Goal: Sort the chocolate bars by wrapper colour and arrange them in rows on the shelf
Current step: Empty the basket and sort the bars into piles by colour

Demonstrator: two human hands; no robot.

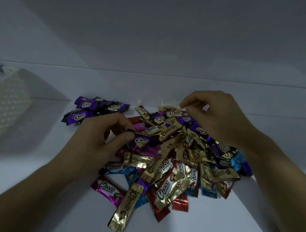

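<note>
A heap of Choco bars (173, 161) in gold, purple, blue, red and pink wrappers lies on the white shelf (39, 172). A separate small group of purple bars (94, 109) sits at the back left of the heap. My left hand (101, 139) pinches the end of a purple bar (141, 141) at the heap's left side between thumb and forefinger. My right hand (217, 117) is over the heap's far right, with fingertips pinching the edge of a gold bar (173, 112).
A pale perforated basket (7, 108) stands at the left on the shelf. The white back wall (150, 83) runs close behind the heap. Single bars, one gold (124, 206) and one pink (107, 189), lie at the heap's near edge.
</note>
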